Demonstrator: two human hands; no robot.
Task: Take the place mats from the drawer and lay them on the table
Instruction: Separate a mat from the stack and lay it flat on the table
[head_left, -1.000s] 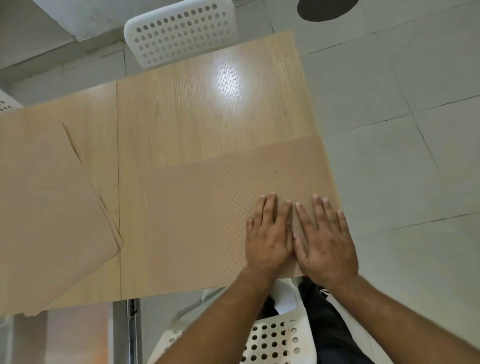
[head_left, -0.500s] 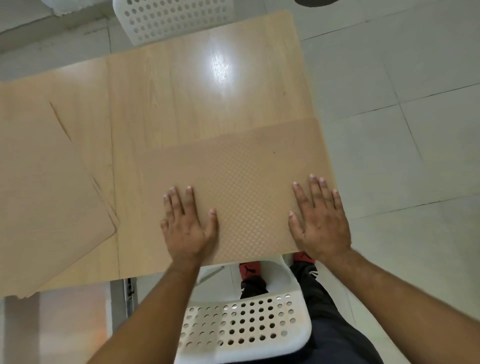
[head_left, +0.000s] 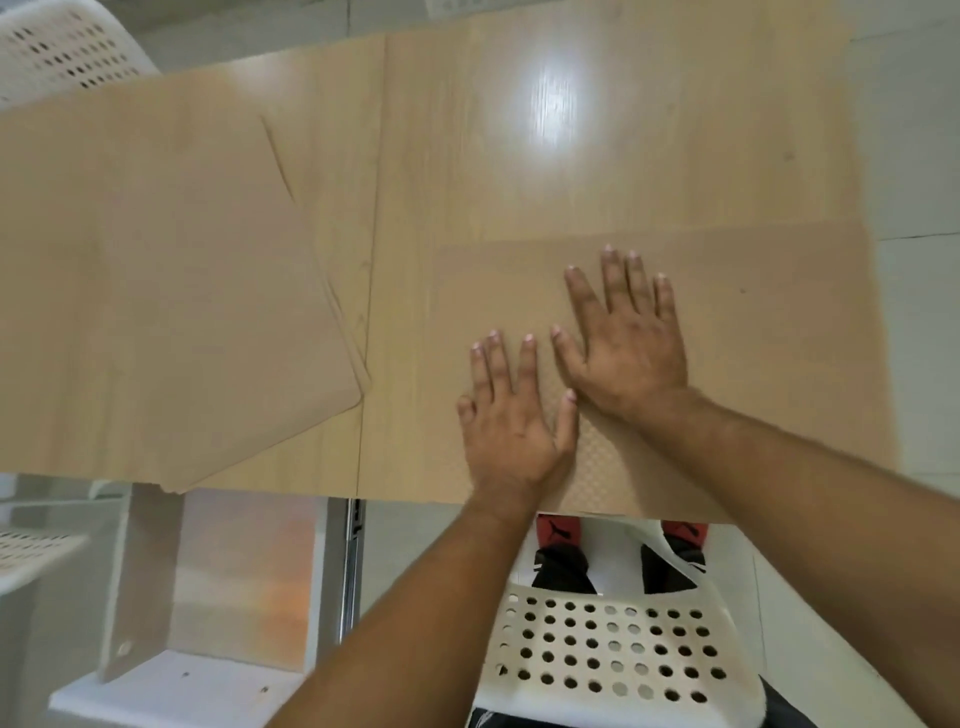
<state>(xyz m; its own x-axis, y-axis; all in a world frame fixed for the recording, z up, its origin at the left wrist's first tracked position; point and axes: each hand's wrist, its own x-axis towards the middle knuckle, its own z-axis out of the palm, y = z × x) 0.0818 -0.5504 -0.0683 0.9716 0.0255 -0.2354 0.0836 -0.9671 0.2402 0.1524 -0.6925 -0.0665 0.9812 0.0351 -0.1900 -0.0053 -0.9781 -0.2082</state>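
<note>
Both the left hand (head_left: 511, 428) and right hand (head_left: 626, 345) lie flat, fingers spread, on the blurred tan textured place mat (head_left: 769, 353), whose right edge hangs past the light wooden table (head_left: 597, 171).

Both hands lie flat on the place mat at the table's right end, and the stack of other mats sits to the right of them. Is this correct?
Not quite. The head view shows the stack of mats to the left of the left hand and right hand, which lie flat on the place mat.
</note>
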